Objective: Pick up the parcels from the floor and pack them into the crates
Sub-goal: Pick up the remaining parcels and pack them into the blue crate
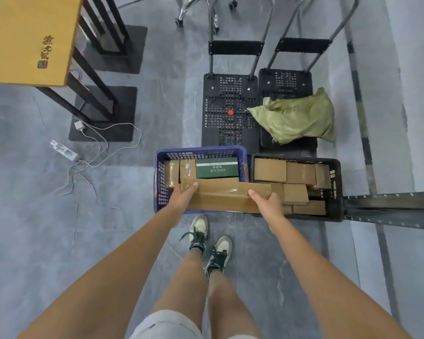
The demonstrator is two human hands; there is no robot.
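Note:
I hold a long, flat cardboard parcel [227,195] wrapped in clear tape over the near side of the blue crate [160,177]. My left hand [182,195] grips its left end and my right hand [264,201] grips its right end, which reaches over the black crate [338,192]. Inside the blue crate lie brown parcels [179,171] and a green box [217,168]. Several brown cardboard parcels [287,177] fill the black crate.
Two black hand trolleys [228,111] stand beyond the crates, one carrying a green sack [296,117]. A power strip with white cables [66,150] lies on the floor at left near black table legs [101,104]. A metal shelf beam [389,206] runs at right.

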